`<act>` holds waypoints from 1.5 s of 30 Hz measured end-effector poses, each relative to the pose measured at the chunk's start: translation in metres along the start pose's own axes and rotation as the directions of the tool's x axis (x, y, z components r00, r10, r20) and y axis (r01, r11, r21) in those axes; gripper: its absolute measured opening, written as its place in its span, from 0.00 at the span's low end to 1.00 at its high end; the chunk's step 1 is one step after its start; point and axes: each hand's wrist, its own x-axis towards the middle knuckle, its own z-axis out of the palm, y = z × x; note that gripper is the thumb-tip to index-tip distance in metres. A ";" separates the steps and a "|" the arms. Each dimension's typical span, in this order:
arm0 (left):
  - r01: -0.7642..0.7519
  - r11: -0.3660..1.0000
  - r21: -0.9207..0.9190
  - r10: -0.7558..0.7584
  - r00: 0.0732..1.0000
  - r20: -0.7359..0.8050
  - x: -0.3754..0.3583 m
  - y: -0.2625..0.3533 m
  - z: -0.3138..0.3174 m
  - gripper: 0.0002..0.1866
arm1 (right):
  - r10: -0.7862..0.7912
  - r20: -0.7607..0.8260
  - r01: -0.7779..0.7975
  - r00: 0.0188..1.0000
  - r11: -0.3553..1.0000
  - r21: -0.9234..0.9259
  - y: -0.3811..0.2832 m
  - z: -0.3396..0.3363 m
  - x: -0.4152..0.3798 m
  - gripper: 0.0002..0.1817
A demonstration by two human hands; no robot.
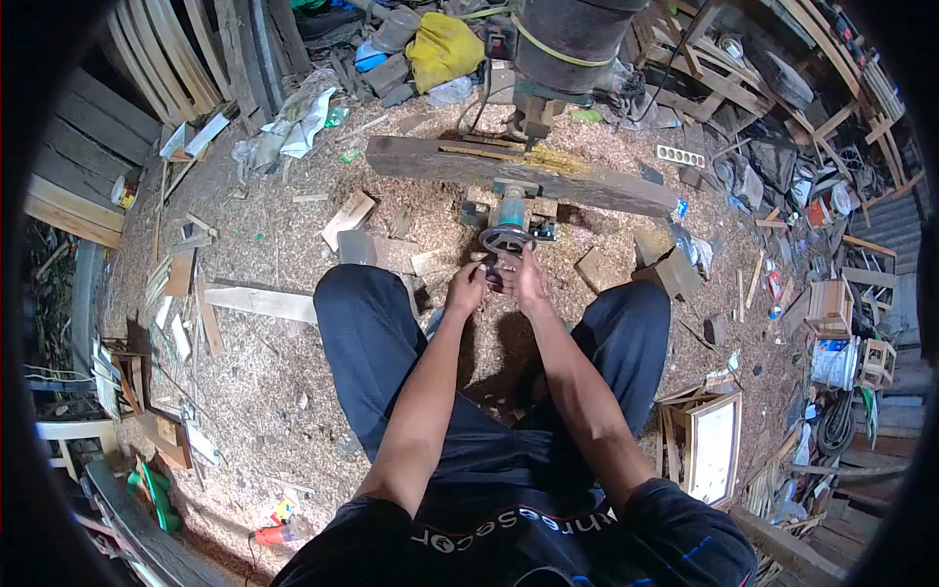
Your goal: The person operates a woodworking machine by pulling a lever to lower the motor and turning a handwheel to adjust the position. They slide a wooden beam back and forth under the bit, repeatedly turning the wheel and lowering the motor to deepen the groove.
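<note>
My right hand [528,281] is closed around the rim of a round handwheel [507,241] on a machine, directly in front of me. Just left of it, my left hand [468,290] has its fingers bent inward beside a small dark part [494,278] under the wheel; what it grips, if anything, is too small to make out. Beyond the wheel, a teal shaft housing [512,207] leads to a long, dark wooden beam [577,183] lying crosswise. Yellowish sawdust covers part of its top, below a large dark motor body [572,49].
Wood shavings cover the ground. Offcuts such as a pale board [262,302] lie left of my knees. A wooden frame box [712,448] stands at the right. Behind the beam are a yellow bag [443,51] and scrap; a red power tool [277,534] lies at lower left.
</note>
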 end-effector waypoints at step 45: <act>0.403 0.779 0.480 -0.296 0.912 -0.285 0.082 -0.121 -0.028 0.17 | -0.202 -0.221 0.098 0.954 0.907 -0.409 0.072 -0.071 0.027 0.17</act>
